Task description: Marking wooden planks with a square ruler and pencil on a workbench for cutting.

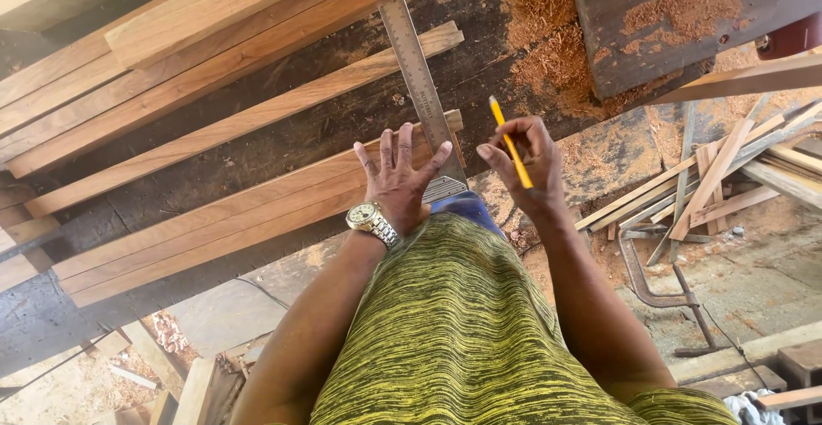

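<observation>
Closest to the lens is the person's own yellow-and-black striped shirt (pixel 462 331), with both forearms reaching out from it toward the work.

Left hand (pixel 398 177) is flat with fingers spread, pressing down on a metal try square (pixel 421 83) right where its blade meets the stock, pinning it against the end of a long wooden plank (pixel 231 219). So that grip is released, just a flat palm holding things in place, with a gold wristwatch (pixel 370 219) on the wrist. The square's steel blade runs up and away from the hand, crossing over the next plank (pixel 248 121) further out.

Right hand (pixel 531 164) is just beside the square on its right side, fingers clenched around a yellow pencil (pixel 511 144), tip pointing up and away, close to the blade's edge. Can't tell whether the tip is actually touching wood.

Planks sit on a dark, worn counter (pixel 317 134), with a bigger stack of boards (pixel 171 31) at the upper left. Sawdust (pixel 548 40) is heaped past the ruler's far end. Off to the right on the floor there's a messy pile of thin wood offcuts (pixel 719 177), and nearer the person a rusty metal clamp (pixel 668 297) lying on the concrete.
</observation>
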